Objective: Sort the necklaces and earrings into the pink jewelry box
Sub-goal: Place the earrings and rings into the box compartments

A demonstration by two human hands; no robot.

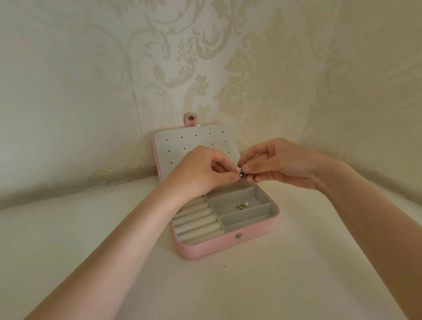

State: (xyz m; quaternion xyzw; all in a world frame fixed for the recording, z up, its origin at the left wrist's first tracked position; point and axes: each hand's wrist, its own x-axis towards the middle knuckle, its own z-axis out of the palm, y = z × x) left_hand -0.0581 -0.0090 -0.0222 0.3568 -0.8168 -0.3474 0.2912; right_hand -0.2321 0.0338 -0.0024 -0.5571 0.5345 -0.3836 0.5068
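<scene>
The pink jewelry box (208, 248) stands open on the white surface, its lid (181, 149) upright against the wall with rows of small holes in its grey lining. Both hands meet above the box's back edge. My left hand (201, 172) and my right hand (277, 164) pinch a small dark earring (241, 175) between their fingertips. A pearl earring (247, 203) and a small gold piece (240, 206) lie in a middle compartment on the right. Cream ring rolls (197, 222) fill the left side.
Patterned cream wallpaper forms a corner right behind the box. The white surface (233, 290) spreads in front of the box and to both sides. A snap tab (192, 119) sticks up from the lid's top; a matching snap (238, 236) sits on the front wall.
</scene>
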